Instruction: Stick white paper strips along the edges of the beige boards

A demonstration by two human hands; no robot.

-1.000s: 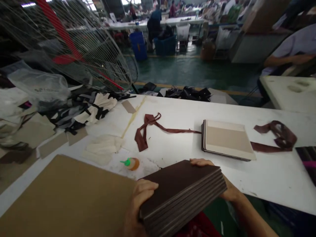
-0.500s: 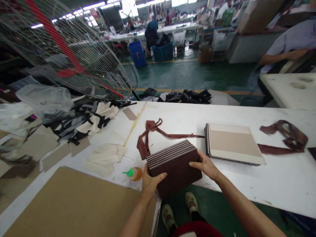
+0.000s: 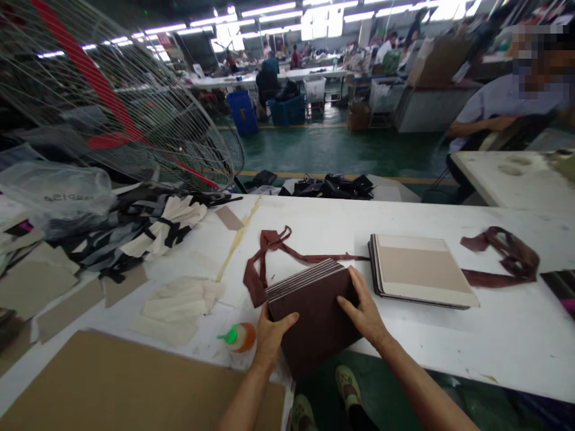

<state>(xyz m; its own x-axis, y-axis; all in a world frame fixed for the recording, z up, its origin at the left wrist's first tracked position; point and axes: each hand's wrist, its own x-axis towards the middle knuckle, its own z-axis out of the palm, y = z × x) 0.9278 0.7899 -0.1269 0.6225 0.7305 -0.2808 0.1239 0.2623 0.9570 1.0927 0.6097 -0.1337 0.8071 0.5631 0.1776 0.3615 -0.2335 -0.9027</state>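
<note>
Between my two hands is a stack of dark brown panels point(image 3: 314, 326), tilted at the table's front edge with its layered edges facing up. My left hand point(image 3: 272, 335) grips the stack's left side, thumb across the front panel. On the right side, my right hand point(image 3: 363, 305) clasps it near the upper corner, thumb also on the front. A second stack of panels, beige on top point(image 3: 417, 263), lies flat to the right. Dark brown fabric strips point(image 3: 269, 245) lie behind the held stack. Left of my left hand is a bottle of orange liquid with a green nozzle point(image 3: 242, 337).
A large brown board point(image 3: 112, 383) covers the table's front left. Fabric scraps point(image 3: 166, 221) and a plastic bag point(image 3: 58, 185) are heaped at the left beside a big fan point(image 3: 135, 120). Another brown strip point(image 3: 507, 257) lies at right. A person point(image 3: 494, 102) sits beyond, at another table point(image 3: 516, 173).
The camera view has tilted upward slightly. Both hands still hold the brown stack, which now leans a bit more toward me; my right hand's fingers sit farther over its upper right corner.
</note>
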